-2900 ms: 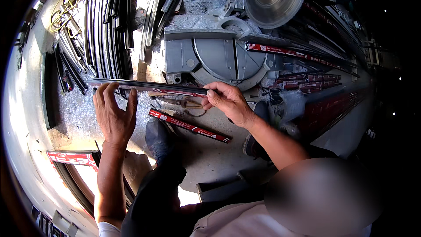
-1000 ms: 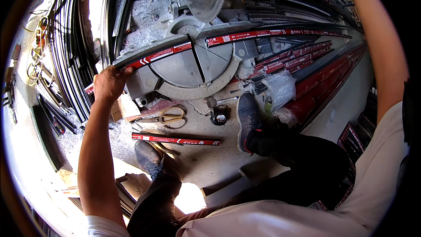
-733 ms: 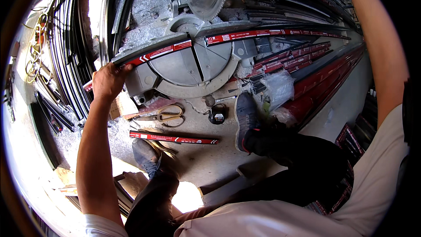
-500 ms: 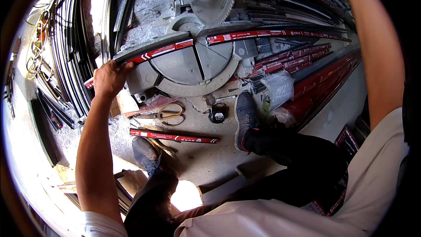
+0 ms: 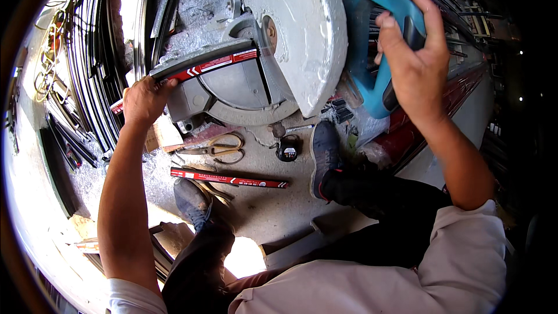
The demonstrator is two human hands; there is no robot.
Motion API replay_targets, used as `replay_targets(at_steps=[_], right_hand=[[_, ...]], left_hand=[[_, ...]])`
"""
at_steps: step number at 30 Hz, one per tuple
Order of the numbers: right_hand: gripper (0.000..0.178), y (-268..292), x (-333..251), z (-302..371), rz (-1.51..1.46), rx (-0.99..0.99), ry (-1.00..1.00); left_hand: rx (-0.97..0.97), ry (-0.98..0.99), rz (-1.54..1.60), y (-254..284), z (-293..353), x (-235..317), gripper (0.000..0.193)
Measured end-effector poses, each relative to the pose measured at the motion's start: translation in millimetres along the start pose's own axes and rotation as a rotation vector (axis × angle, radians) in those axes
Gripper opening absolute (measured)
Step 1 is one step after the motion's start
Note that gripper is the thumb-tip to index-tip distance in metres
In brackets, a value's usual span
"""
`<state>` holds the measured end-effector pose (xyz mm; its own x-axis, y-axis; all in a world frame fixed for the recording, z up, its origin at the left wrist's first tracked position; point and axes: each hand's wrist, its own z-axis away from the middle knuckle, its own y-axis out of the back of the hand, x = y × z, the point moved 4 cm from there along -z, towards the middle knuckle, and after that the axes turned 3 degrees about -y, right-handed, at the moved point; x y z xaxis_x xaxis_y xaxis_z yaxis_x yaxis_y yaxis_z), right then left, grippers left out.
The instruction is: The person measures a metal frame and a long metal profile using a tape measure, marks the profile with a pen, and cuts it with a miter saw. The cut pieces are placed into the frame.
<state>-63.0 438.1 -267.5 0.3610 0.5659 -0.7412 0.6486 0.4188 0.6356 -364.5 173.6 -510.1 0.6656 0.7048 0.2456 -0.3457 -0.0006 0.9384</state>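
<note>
My right hand (image 5: 415, 70) is closed round the teal handle (image 5: 372, 0) of a miter saw, its fingers partly hidden behind the grip. The saw's broad pale guard (image 5: 302, 29) is down over the base and covers most of the blade. On the left, my left hand (image 5: 145, 102) pinches a dark metal profile with red printed film (image 5: 218, 64). That profile lies along the saw's fence, above the grey round saw base (image 5: 232, 87). Behind the guard, the spot where profile and blade meet is hidden.
Between my shoes lie scissors (image 5: 218, 149), a tape measure (image 5: 288, 148) and a short red-filmed offcut (image 5: 229, 178). Long dark profiles (image 5: 93, 52) stand along the left. More red-wrapped bars (image 5: 407, 122) and crumpled clear plastic (image 5: 369, 128) are at the right.
My right arm has come in from the far right and my hand now grips the saw handle. The saw head has swung down and nearer. My left hand has stayed on the profile.
</note>
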Motion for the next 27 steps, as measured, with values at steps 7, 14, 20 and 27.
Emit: replay_targets(at_steps=[7,14,20,27], right_hand=[[0.044,-13.3,35.8,48.5,-0.05,0.065,0.131],[0.045,-15.9,39.3,50.4,-0.062,0.055,0.132],[0.046,-15.5,41.4,50.1,-0.07,0.048,0.142],[0.047,-17.0,41.0,50.7,-0.121,0.039,0.119]], left_hand=[[-0.005,-0.002,-0.028,0.1,-2.3,0.8,0.069],[-0.002,0.006,-0.005,-1.2,-1.8,-1.4,0.069],[-0.018,0.02,0.039,3.7,0.9,7.0,0.066],[-0.022,-0.002,0.009,0.7,-1.8,3.7,0.071]])
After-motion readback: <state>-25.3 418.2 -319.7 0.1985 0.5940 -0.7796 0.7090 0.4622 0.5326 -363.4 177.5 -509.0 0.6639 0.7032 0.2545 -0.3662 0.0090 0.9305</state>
